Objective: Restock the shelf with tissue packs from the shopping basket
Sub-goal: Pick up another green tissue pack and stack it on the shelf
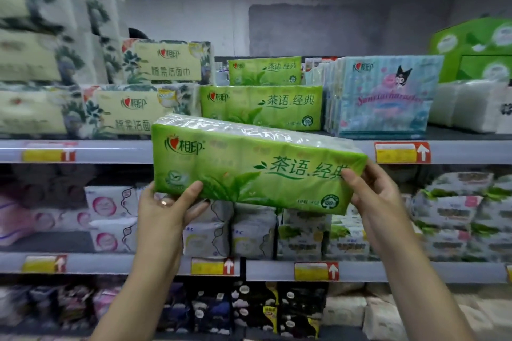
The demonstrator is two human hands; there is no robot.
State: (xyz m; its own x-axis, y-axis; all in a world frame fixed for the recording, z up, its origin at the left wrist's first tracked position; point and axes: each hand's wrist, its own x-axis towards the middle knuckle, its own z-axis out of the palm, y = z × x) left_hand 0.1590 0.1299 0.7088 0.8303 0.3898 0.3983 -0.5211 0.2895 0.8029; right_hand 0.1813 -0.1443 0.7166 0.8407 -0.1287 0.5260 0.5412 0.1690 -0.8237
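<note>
Item 1: green plastic-wrapped tissue pack (257, 166), long and rectangular, with white and dark green print and a clear film top. It is held in the air in front of the grey metal shelf (110, 151), overlapping its front edge. It is tilted, with the right end lower, and rests on no surface.

Item 2: left hand (166, 207). Grip closed on the pack's lower left corner, thumb on the front face, fingers underneath. A ring shows on one finger.

Item 3: right hand (379, 196). Grip closed on the pack's right end, thumb on the front face, fingers behind.

Item 4: two matching green packs (261, 106) on the shelf just above and behind the held one, the smaller-looking one on top.

Item 5: cream floral-print packs (124, 111), stacked, left of the green ones.

Item 6: pale blue cartoon-print packs (382, 97) standing to the right, with plain white packs (465, 104) beyond them.

Item 7: yellow-and-red price labels (401, 152) on the shelf edges.

Item 8: lower shelves of blurred white, pink and dark packets (249, 232).
</note>
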